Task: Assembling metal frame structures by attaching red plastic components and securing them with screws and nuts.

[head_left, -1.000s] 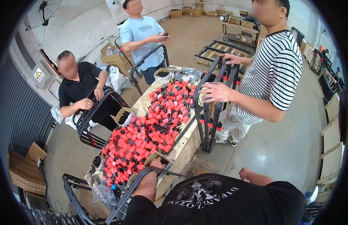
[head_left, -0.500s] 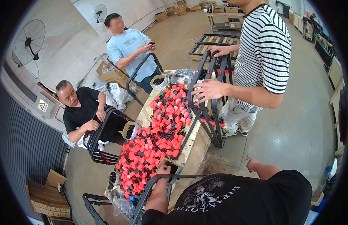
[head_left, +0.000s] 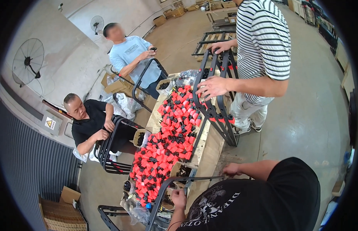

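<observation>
My left hand is closed beside the bent corner of a black metal frame at the lower middle; whatever its fingers hold is too small to make out. My right hand, fingers curled, is at the right end of that frame's upper bar. I cannot tell whether it grips the bar. Just beyond my left hand, an open carton holds small black parts. Red and black plastic pieces form a long heap on the wooden table.
Across the table, a person in black handles several black frames. A person in light blue stands behind another frame. At right, a person in stripes steadies upright frames. Clear plastic bags lie near the table's left end.
My left hand has drawn back from the carton toward me. My right hand has moved left to the end of the frame's bar. The view has shifted slightly.
</observation>
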